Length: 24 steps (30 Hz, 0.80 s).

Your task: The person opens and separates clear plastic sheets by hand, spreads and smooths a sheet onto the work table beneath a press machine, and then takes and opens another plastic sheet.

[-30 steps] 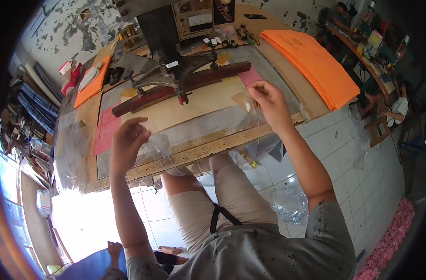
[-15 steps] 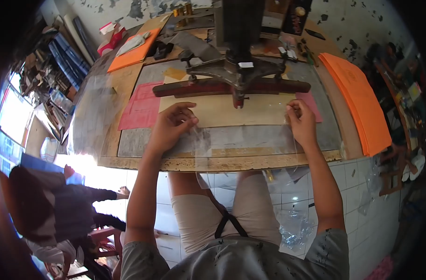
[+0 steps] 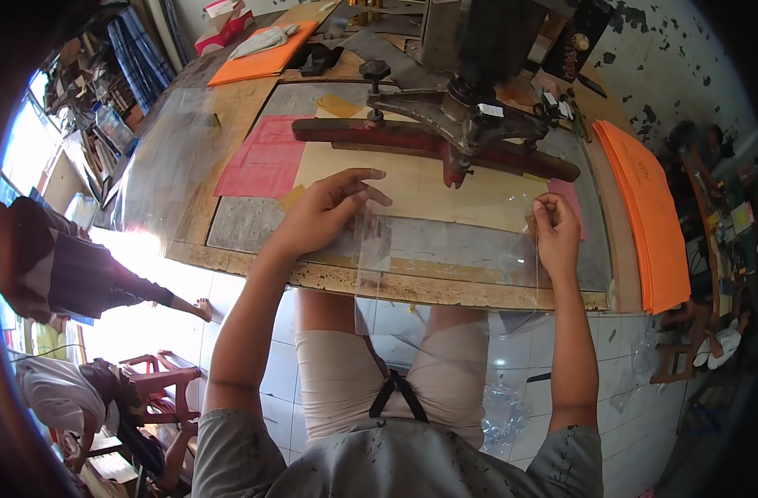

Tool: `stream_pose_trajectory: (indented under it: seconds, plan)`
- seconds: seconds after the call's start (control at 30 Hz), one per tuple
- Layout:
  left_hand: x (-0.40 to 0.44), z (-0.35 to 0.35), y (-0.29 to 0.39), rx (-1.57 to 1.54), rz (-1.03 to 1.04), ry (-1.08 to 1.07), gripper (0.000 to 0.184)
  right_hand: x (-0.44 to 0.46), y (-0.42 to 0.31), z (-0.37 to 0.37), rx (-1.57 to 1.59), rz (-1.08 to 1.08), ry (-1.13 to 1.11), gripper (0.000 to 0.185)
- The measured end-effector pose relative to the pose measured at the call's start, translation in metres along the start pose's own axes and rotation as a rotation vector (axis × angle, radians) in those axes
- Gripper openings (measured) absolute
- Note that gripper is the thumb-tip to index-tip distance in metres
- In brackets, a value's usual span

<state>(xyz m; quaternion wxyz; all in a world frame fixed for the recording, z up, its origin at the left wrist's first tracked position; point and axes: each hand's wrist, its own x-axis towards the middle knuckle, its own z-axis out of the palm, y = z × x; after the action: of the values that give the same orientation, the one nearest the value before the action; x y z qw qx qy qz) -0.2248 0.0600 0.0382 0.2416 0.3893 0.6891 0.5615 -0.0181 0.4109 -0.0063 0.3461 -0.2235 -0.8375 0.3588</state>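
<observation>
A clear plastic sheet (image 3: 449, 261) stretches between my two hands over the front edge of the table, its lower part hanging above my lap. Its upper left corner is at my left hand (image 3: 333, 209), with the thumb in front and some fingers seen through the film. My right hand (image 3: 559, 232) pinches the upper right corner between thumb and fingertips. Beyond the sheet lies a cream-coloured board (image 3: 428, 192) on the grey plate (image 3: 250, 224). Above it is the dark red bar (image 3: 511, 159) of a heavy metal press (image 3: 458, 108).
Pink sheets (image 3: 258, 158) lie left of the board. Orange stacks are at the right (image 3: 644, 216) and far left (image 3: 258, 62). More clear film (image 3: 167, 178) covers the left table edge. Scissors (image 3: 574, 116) lie back right. Other people (image 3: 88, 266) are at the left.
My view has turned, shifting the press and table rightward. My hands still hold the plastic sheet, which now lies more spread over the table edge. A person at the left appears in a different position.
</observation>
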Motion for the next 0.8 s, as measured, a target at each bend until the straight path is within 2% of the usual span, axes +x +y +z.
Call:
stream_pose_trajectory:
  seconds: [0.2,0.3,0.4,0.53,0.63,0.8]
  plan:
    - [0.002,0.002,-0.006,-0.169,-0.033,-0.030,0.034,0.000,-0.005,-0.002,0.120,0.045,-0.003,0.012]
    - [0.002,0.003,0.000,-0.055,-0.042,-0.005,0.033,0.001,-0.006,-0.004,0.190,0.054,-0.018,0.010]
    - [0.003,0.003,-0.005,-0.008,-0.023,0.042,0.026,0.000,-0.012,-0.009,0.345,0.078,-0.069,0.009]
    - [0.001,0.001,-0.002,-0.120,-0.067,0.031,0.014,-0.002,-0.019,-0.012,0.345,0.071,-0.061,0.009]
    - [0.003,-0.002,-0.017,-0.114,0.029,0.054,0.016,-0.005,-0.024,-0.013,0.450,0.078,-0.022,0.012]
    - [0.004,0.001,-0.016,-0.040,0.080,0.059,0.016,-0.014,-0.028,-0.026,0.514,0.034,-0.094,0.018]
